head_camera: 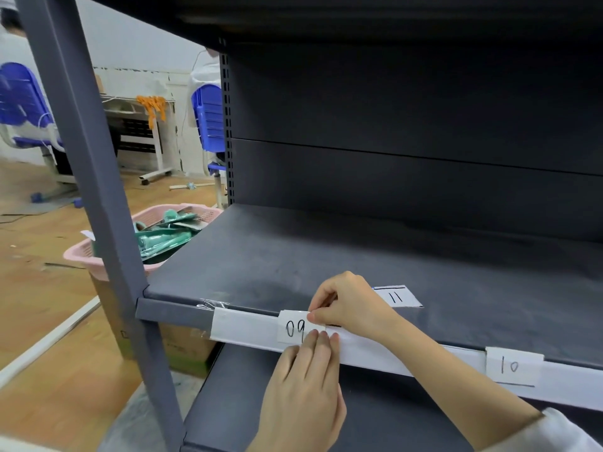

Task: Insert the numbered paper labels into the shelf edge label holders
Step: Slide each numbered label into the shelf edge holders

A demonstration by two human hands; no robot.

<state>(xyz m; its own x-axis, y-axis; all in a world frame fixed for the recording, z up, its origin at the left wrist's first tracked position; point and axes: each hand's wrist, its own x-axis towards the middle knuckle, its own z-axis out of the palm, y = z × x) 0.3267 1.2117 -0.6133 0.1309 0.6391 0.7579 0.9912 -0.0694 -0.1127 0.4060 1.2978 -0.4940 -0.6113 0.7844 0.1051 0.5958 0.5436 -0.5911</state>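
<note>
left hand [305,380], nearest the viewer: fingers straight and together, tips pressing the lower edge of the "09" label [295,327] against the white label holder strip [244,327] on the front lip of the grey shelf [293,256]. right hand [347,303]: thumb and forefinger pinching the label's upper right corner at the strip's top edge, while the "10" label [514,365] sits further right in the strip and the "11" label [396,296] lies loose on the shelf just behind the hand. stock appears to be thin, light, easily creased paper, best taken by corners and slid in flat, not pushed on end.
</note>
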